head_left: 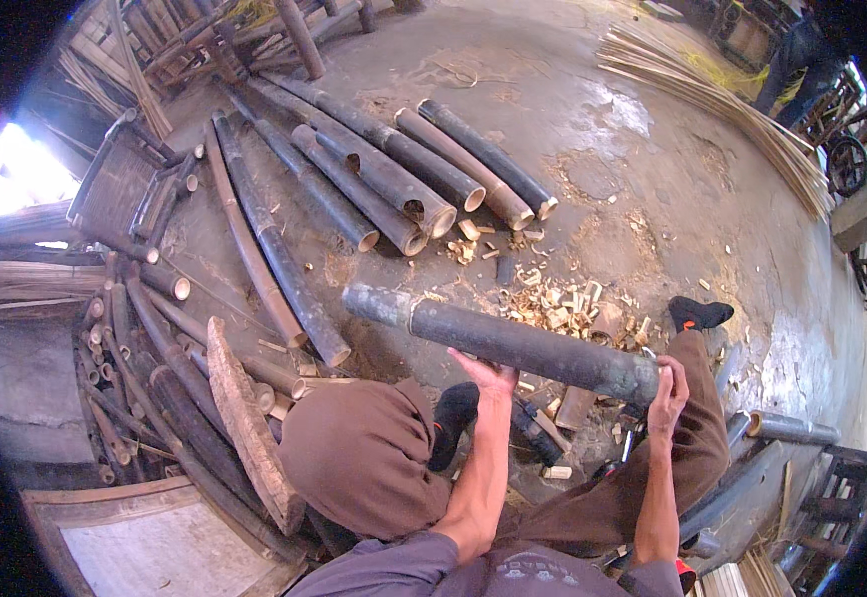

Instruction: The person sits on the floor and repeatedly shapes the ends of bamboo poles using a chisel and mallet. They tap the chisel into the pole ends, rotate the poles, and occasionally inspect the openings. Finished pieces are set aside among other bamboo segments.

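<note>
A thick dark bamboo pole (523,344) is held up across my lap, its left end tilted away from me. My left hand (485,372) supports it from below near the middle, with some fingers hidden under it. At the right end, my right hand (667,390) is closed around the rim. Wood chips and shavings (563,306) litter the floor just beyond the pole. Below it, partly covered, lies a dark tool-like object (538,430) that I cannot make out.
Several dark bamboo poles (384,179) lie on the floor ahead. More bamboo (175,398) is heaped at the left, by a rough wooden slab (239,428). Long thin strips (717,104) lie at the far right. A bamboo chair (120,184) stands at the left.
</note>
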The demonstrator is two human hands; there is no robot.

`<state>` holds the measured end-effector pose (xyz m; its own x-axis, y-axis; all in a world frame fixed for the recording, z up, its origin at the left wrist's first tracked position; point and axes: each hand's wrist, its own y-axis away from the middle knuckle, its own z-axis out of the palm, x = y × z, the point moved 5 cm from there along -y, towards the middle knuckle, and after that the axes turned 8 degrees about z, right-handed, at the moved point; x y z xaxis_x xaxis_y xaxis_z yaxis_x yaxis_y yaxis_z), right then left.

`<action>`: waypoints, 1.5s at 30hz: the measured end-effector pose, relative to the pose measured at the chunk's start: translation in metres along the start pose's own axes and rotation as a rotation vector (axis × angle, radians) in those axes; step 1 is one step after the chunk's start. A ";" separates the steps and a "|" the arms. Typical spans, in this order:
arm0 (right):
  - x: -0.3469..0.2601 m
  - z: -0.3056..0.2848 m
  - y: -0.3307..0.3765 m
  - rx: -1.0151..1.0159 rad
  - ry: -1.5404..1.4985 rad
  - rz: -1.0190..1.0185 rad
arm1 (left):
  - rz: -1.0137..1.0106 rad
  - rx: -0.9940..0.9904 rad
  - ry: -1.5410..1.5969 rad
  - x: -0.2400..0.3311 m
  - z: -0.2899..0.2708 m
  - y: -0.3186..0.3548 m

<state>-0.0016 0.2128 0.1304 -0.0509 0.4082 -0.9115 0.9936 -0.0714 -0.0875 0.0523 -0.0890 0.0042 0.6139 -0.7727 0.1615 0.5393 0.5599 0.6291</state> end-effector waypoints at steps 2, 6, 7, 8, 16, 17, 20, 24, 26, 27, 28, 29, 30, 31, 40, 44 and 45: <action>0.005 -0.003 0.006 0.019 -0.007 0.035 | -0.047 0.028 -0.041 -0.003 -0.002 0.004; 0.017 -0.002 0.010 0.065 0.009 0.044 | -0.113 -0.055 -0.007 -0.009 -0.009 -0.009; 0.016 -0.001 0.009 0.080 0.025 0.029 | -0.097 -0.065 -0.014 -0.010 -0.014 -0.014; 0.018 0.000 0.008 0.062 0.045 0.071 | -0.082 -0.075 -0.022 -0.011 -0.018 -0.018; 0.033 0.003 0.024 0.028 0.205 0.213 | -0.117 -0.136 -0.219 -0.018 -0.035 -0.025; 0.044 0.003 0.025 -0.031 0.206 0.266 | -0.106 -0.121 -0.268 -0.018 -0.037 -0.026; 0.074 0.005 0.030 -0.100 0.032 0.428 | -0.122 -0.101 -0.308 -0.019 -0.037 -0.024; 0.083 0.022 0.040 -0.138 -0.083 0.494 | -0.040 -0.097 -0.400 -0.010 -0.011 -0.032; 0.063 0.037 0.043 -0.209 -0.057 0.457 | -0.072 -0.192 -0.406 0.009 -0.003 -0.036; 0.063 0.029 0.042 -0.160 -0.030 0.396 | 0.002 -0.150 -0.459 0.008 0.011 -0.024; 0.047 0.030 0.043 -0.127 -0.006 0.335 | 0.002 -0.148 -0.354 0.013 0.030 -0.013; 0.045 0.031 0.043 -0.106 0.019 0.296 | 0.018 -0.141 -0.247 0.021 0.039 -0.009; 0.046 0.032 0.044 -0.082 0.045 0.261 | -0.030 -0.296 -0.205 0.021 0.047 -0.008; 0.044 0.034 0.044 -0.067 0.062 0.217 | -0.066 -0.456 -0.157 0.023 0.057 -0.009; -0.060 0.010 0.090 -0.726 0.643 0.172 | -0.337 -0.565 -0.120 0.020 0.057 0.004; -0.081 -0.009 0.128 -0.748 0.296 0.200 | 0.106 -1.245 -0.424 -0.019 0.109 0.073; -0.077 -0.009 0.145 -0.700 0.167 0.229 | 0.147 -1.280 -0.485 -0.032 0.126 0.097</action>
<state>0.1477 0.1798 0.1913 0.1254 0.5895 -0.7980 0.8123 0.4008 0.4236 0.0131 -0.0476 0.1559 0.5930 -0.5609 0.5777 0.7993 0.3231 -0.5067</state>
